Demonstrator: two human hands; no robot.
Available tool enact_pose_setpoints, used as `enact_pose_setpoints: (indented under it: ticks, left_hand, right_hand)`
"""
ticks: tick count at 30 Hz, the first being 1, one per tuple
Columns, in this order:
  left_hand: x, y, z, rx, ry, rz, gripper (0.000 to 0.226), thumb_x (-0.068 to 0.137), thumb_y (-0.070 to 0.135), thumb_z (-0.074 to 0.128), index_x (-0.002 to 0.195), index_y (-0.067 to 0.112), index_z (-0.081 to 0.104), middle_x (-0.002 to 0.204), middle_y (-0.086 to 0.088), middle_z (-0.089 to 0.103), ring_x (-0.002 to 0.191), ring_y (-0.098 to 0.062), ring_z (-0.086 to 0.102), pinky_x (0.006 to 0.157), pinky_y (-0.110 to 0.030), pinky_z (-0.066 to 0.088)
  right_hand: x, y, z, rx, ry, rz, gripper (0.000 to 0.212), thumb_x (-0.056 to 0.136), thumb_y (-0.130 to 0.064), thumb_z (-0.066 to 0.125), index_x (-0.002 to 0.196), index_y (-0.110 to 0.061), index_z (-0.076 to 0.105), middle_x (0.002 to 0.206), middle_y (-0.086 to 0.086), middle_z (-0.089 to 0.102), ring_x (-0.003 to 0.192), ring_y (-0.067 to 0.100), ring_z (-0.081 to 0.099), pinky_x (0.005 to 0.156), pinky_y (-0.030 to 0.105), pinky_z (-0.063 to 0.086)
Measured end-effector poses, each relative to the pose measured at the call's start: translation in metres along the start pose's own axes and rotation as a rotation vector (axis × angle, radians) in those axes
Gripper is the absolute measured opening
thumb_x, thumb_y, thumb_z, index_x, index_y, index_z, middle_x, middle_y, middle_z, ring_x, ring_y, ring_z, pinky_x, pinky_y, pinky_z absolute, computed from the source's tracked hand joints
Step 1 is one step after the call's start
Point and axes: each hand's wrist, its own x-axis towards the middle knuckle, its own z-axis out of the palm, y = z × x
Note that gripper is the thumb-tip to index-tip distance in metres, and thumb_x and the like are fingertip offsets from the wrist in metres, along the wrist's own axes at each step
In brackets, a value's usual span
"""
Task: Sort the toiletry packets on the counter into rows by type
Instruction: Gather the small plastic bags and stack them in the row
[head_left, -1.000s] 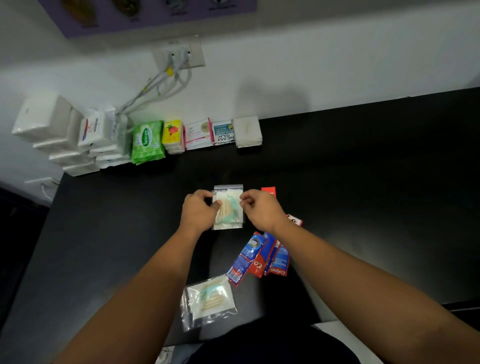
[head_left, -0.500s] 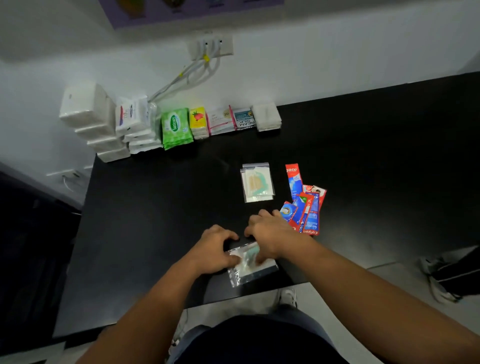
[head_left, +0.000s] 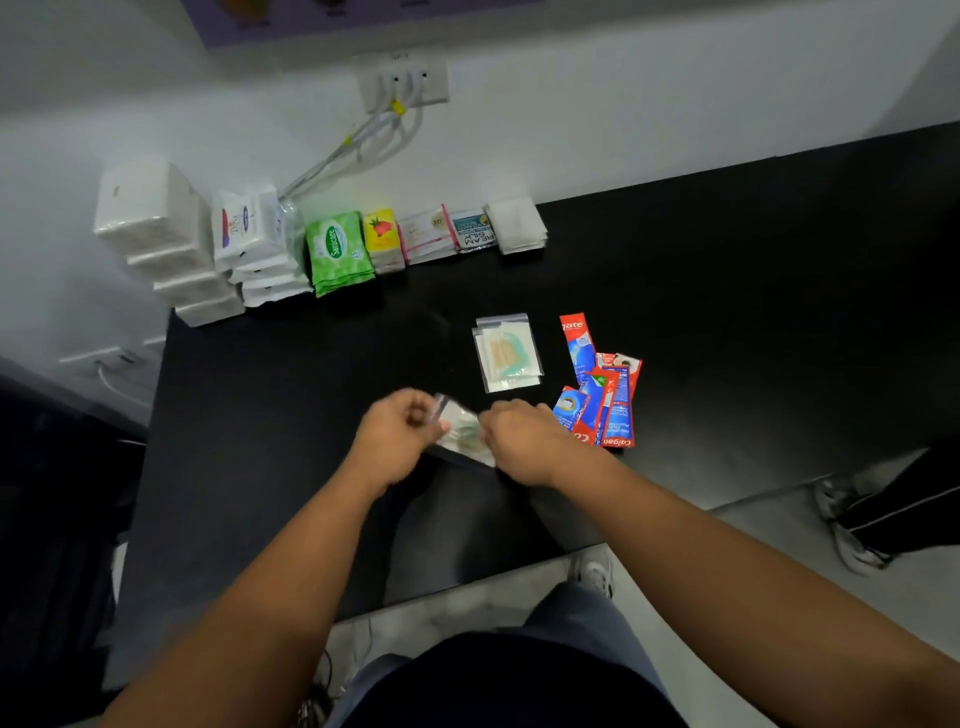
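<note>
Toiletry packets all over that black bench (head_left: 727, 322). Which one is being dealt with?

The clear zip-top plastic packet (head_left: 462, 430) with something pale and green inside. It sits between the two hands, tilted and, I think, lifted a little off the bench, nearer the front edge than the wall. The left hand (head_left: 397, 436) pinches its left end with curled fingers and the right hand (head_left: 519, 441) grips the right end. It's blurred, mind, so I can't make out the exact fingers.

Where should it go, do you reckon?

To the flat clear bag with the same pale and green contents (head_left: 508, 353), lying just beyond the hands. Same type, I'd say, so that looks like the start of a row.

And the red ones?

The red-and-blue toothpaste sachets (head_left: 605, 400) lie in a loose, overlapping heap just right of that flat clear bag, close by the right hand. Touching it or not, I can't tell. They aren't lined up yet. Against the wall the green wipes pack (head_left: 337, 252), the yellow sachets (head_left: 382, 236) and the white square stack (head_left: 517, 226) stand side by side.

So which step is this?

Bringing a matching clear packet to its partner, I judge. The next move calls for laying it flat, squared up on or beside the other, without nudging the toothpaste heap, then letting go with both hands.
</note>
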Motion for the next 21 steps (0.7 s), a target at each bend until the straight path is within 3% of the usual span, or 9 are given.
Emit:
enact_pose_setpoints:
  ticks: [4,7,10,12,14,18,21]
  left_hand:
    - [0.020,0.027,0.002,-0.319,0.152,-0.072,0.021,0.084,0.015,0.079,0.100,0.020,0.067,0.089,0.003,0.073,0.076,-0.001,0.070,0.066,-0.016,0.053]
    - [0.031,0.035,0.020,-0.369,0.070,-0.189,0.021,0.085,0.020,0.078,0.103,0.022,0.068,0.087,0.007,0.077,0.074,-0.002,0.071,0.064,-0.018,0.052]
    - [0.049,0.042,0.047,-0.398,0.102,-0.285,0.019,0.087,0.016,0.076,0.104,0.017,0.069,0.086,0.002,0.077,0.071,-0.005,0.070,0.064,-0.022,0.053]
    - [0.065,0.048,0.062,-0.391,0.220,-0.299,0.016,0.087,0.011,0.075,0.102,0.012,0.069,0.078,0.001,0.075,0.062,-0.004,0.067,0.056,-0.018,0.051]
    - [0.082,0.055,0.074,-0.334,0.273,-0.303,0.016,0.085,0.010,0.076,0.100,0.009,0.070,0.081,-0.004,0.074,0.062,-0.008,0.065,0.056,-0.020,0.051]
    - [0.105,0.057,0.096,-0.139,0.287,-0.338,0.014,0.080,0.012,0.080,0.090,0.015,0.070,0.091,-0.008,0.075,0.081,-0.017,0.071,0.077,-0.031,0.058]
    - [0.112,0.059,0.104,0.123,0.334,-0.316,0.029,0.080,0.021,0.081,0.106,0.012,0.071,0.103,-0.007,0.071,0.097,-0.022,0.069,0.087,-0.028,0.053]
  right_hand:
    - [0.020,0.016,-0.021,0.363,0.115,0.076,0.023,0.101,-0.023,0.048,0.099,-0.009,0.065,0.105,0.014,0.063,0.099,0.032,0.059,0.082,0.037,0.048]
    - [0.036,0.034,-0.031,0.670,0.201,0.180,0.015,0.097,-0.019,0.057,0.097,-0.009,0.069,0.088,0.004,0.066,0.086,0.022,0.061,0.072,0.027,0.042]
    - [0.050,0.055,-0.038,0.843,0.228,0.290,0.010,0.091,-0.019,0.067,0.097,-0.012,0.070,0.076,-0.003,0.061,0.077,0.016,0.060,0.071,0.030,0.046]
    - [0.061,0.071,-0.040,0.756,0.221,0.329,0.012,0.088,-0.023,0.071,0.085,-0.012,0.068,0.076,0.004,0.064,0.077,0.022,0.062,0.072,0.036,0.051]
    - [0.070,0.085,-0.042,0.610,0.184,0.352,0.020,0.087,-0.028,0.069,0.073,-0.016,0.062,0.077,0.006,0.065,0.079,0.025,0.064,0.067,0.033,0.049]
    - [0.084,0.108,-0.043,0.452,0.102,0.384,0.024,0.087,-0.031,0.069,0.091,-0.008,0.069,0.092,0.010,0.070,0.087,0.028,0.066,0.062,0.026,0.040]
    - [0.090,0.118,-0.046,0.419,0.075,0.372,0.027,0.085,-0.031,0.071,0.094,-0.007,0.066,0.091,0.012,0.070,0.085,0.028,0.068,0.060,0.027,0.042]
